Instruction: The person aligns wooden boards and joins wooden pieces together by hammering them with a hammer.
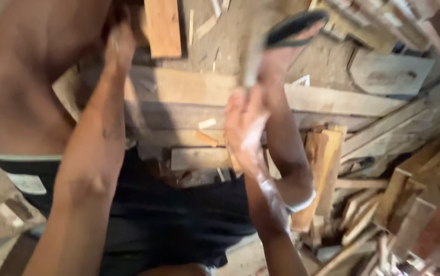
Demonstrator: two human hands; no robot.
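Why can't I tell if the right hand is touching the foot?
Cannot tell. In the head view the right hand overlaps the foot, but blur hides any contact or gap.

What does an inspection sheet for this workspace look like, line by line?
Surface: dirt floor with a wide plank lying across it.
Job's things: a blurred pale tool handle at the right hand; what it is cannot be told.
Clutter: wood offcuts piled at right, chips on the floor.
Grippers: left hand raised near the top edge, grip unclear; right hand closed on the handle.
Cables: nothing seen.
Surroundings: sandalled foot on the floor, dark shorts below.
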